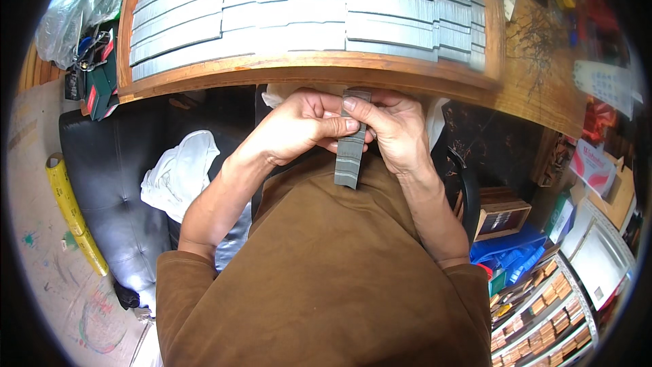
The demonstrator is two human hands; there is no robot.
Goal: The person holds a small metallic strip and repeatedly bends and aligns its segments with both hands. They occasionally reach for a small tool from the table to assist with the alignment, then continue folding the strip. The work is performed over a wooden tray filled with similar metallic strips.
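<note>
A long grey strip of stacked metal staples [350, 153] stands upright between both my hands, just below the front rim of a wooden tray. My left hand [299, 126] grips the strip from the left, thumb pressed on its upper part. My right hand [397, 129] holds it from the right, thumb near the top end. The wooden tray [305, 68] on the table above holds several rows of the same grey staple strips [285, 7], laid side by side.
A black padded seat [115, 177] with a white cloth [180, 173] is at my left, a yellow roll [71, 214] on the floor beside it. At the right stand a small wooden box [501, 219], blue trays [513, 255] and shelves of small packets [543, 312].
</note>
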